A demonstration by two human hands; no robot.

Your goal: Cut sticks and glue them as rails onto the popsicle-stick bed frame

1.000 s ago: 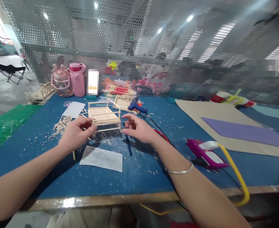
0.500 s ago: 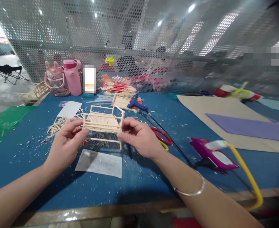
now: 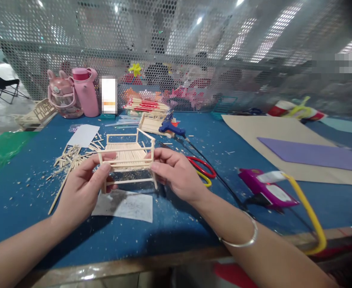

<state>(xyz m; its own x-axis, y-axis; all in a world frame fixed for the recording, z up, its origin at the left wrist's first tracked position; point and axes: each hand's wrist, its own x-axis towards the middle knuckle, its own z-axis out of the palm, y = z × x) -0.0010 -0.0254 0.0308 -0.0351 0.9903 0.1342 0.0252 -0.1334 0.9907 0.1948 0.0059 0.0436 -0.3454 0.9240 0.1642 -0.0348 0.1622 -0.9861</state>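
Observation:
Between both hands I hold a small miniature bed or bench frame made of thin wooden sticks, with a slatted base, rails and legs. My left hand is closed around its left front post, thumb in front. My right hand pinches the right front post, its fingers partly hidden behind the sticks. The frame is held above the table, over a sheet of pale paper. Loose cut sticks lie in a heap beyond my left hand.
A blue glue gun rests at the back beside another stick piece. Scissors with red and yellow handles lie right of my hand. Further right are a purple device on a yellow arm and purple foam. Pink bottles stand behind.
The stick frame has turned slightly and come a little nearer, its left side lower. My left hand has shifted its hold on the left post. The camera view has moved slightly.

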